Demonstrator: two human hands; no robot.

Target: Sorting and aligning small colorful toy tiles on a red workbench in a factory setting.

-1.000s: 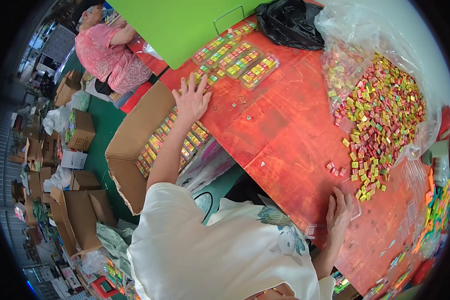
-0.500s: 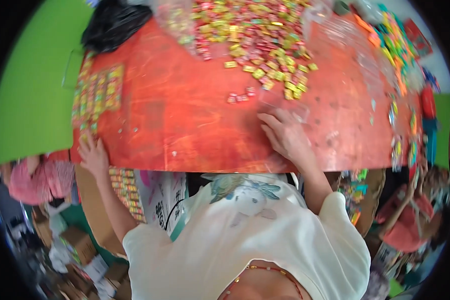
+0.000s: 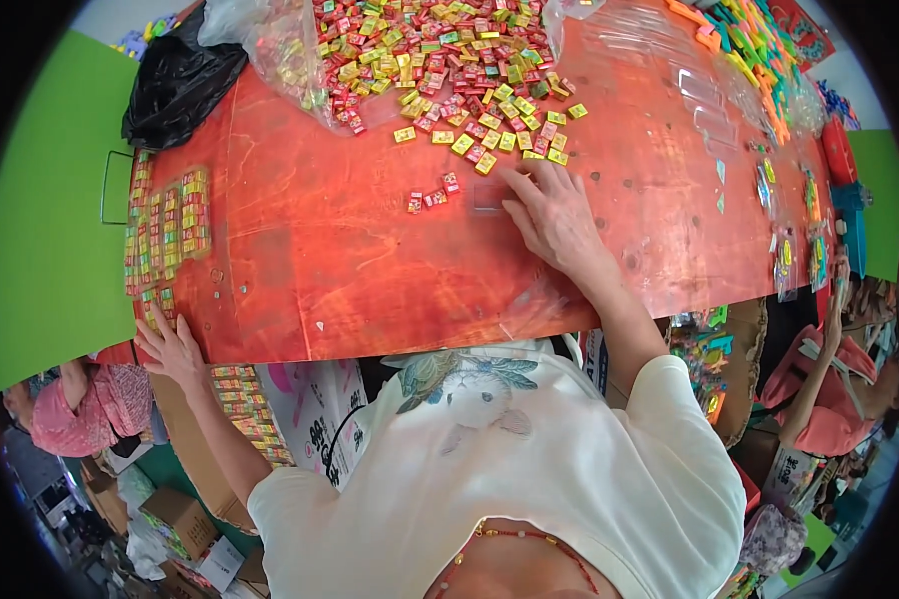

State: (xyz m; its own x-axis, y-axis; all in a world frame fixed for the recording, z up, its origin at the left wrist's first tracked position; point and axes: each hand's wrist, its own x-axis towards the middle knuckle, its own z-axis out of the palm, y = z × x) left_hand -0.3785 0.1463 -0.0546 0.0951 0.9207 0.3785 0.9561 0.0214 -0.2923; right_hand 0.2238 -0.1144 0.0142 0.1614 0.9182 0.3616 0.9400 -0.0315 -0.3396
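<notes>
While half a second ago the right hand (image 3: pixel 554 215) was lying lower, it is now reaching, fingers open, toward the candies (image 3: pixel 489 150) at twelve o'clock; the left hand (image 3: pixel 170 349), open, is resting on the desk (image 3: pixel 350 270) edge.

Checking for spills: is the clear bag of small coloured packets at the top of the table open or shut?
Open. The clear bag gapes, and coloured packets spread out of it across the red table.

The pile of small wrapped candies (image 3: pixel 440 60) is running off the frame at twelve o'clock. The white shirt (image 3: pixel 509 469) is hiding the counter's (image 3: pixel 370 260) near edge. The clear packet (image 3: pixel 489 195) at the right hand's (image 3: pixel 554 215) fingertips is staying too faint to identify.
</notes>
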